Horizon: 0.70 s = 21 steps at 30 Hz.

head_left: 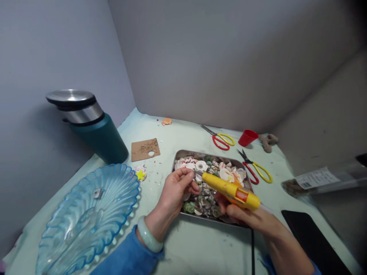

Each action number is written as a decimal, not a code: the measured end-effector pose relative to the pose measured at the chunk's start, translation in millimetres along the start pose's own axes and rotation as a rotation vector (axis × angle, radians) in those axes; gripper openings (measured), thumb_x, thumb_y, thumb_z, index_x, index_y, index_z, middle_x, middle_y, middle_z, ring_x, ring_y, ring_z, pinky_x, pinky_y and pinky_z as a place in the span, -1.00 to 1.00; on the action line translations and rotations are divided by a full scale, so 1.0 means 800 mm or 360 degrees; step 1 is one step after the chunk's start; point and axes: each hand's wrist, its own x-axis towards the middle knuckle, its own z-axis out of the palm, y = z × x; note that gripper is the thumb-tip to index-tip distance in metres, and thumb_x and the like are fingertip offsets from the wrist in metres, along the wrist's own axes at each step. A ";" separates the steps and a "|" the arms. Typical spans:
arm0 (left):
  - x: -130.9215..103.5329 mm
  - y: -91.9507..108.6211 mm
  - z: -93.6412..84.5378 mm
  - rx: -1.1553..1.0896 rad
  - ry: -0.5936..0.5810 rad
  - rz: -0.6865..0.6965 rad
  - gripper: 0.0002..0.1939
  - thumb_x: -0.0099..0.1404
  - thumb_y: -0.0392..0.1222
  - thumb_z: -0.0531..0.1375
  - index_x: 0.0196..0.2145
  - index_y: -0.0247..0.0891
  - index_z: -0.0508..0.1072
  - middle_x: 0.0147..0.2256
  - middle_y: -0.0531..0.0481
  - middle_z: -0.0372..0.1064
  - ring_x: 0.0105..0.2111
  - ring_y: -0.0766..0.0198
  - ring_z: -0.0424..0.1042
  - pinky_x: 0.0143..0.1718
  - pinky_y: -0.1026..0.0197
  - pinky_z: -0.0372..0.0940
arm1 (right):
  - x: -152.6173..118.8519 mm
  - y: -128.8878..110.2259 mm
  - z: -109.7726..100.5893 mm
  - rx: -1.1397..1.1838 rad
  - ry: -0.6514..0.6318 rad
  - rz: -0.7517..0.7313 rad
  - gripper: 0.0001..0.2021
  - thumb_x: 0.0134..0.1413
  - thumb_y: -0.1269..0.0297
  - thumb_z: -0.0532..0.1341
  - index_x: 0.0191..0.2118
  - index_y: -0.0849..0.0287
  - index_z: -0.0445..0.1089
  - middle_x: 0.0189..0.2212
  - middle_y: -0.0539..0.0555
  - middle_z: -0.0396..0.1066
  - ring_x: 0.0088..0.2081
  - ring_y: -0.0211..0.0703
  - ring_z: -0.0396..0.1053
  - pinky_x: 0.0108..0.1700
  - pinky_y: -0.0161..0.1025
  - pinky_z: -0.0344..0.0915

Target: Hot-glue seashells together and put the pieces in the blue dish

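Observation:
My right hand is wrapped round a yellow hot glue gun, its nozzle pointing left. Thumb and fingers of my left hand are pinched together just left of the nozzle tip, around a small item I cannot make out. Both hands are above a metal tray full of shells, stones and beads. A white ring-like shell piece lies near the tray's far side, behind the nozzle. Part of the tray's contents is hidden by the glue gun and my right hand.
A blue scalloped glass dish and a teal bottle stand on the left, near a brown card. Two pairs of scissors, a red cup and a black flat object are on the right. A dark cord runs down the table.

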 end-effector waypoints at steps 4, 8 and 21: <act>-0.001 0.001 0.000 -0.0043 0.0032 0.0011 -0.64 -0.02 -0.07 0.40 -0.36 -0.33 0.40 -0.67 0.06 0.40 -0.67 0.39 0.35 -0.58 0.40 0.23 | 0.001 0.004 -0.003 -0.0097 -0.0055 -0.0061 -0.71 0.12 -0.02 0.22 -0.23 0.10 0.43 -0.49 0.03 0.37 -0.54 -0.21 0.27 -0.52 -0.29 0.27; -0.001 0.001 0.001 -0.0059 0.0043 0.0011 -0.63 -0.02 -0.07 0.40 -0.35 -0.33 0.40 -0.67 0.05 0.40 -0.68 0.39 0.35 -0.59 0.40 0.24 | 0.003 0.004 -0.004 -0.0206 -0.0028 -0.0109 -0.73 0.11 0.02 0.24 -0.22 0.10 0.42 -0.44 0.04 0.41 -0.46 -0.15 0.33 -0.41 -0.26 0.31; -0.002 0.001 0.000 0.0005 0.0007 0.0014 -0.66 0.00 -0.06 0.39 -0.37 -0.32 0.41 -0.67 0.05 0.41 -0.68 0.39 0.35 -0.57 0.39 0.22 | 0.002 -0.001 -0.002 -0.0124 -0.0008 -0.0068 -0.70 0.11 -0.03 0.22 -0.22 0.11 0.45 -0.52 0.03 0.38 -0.57 -0.24 0.23 -0.60 -0.33 0.20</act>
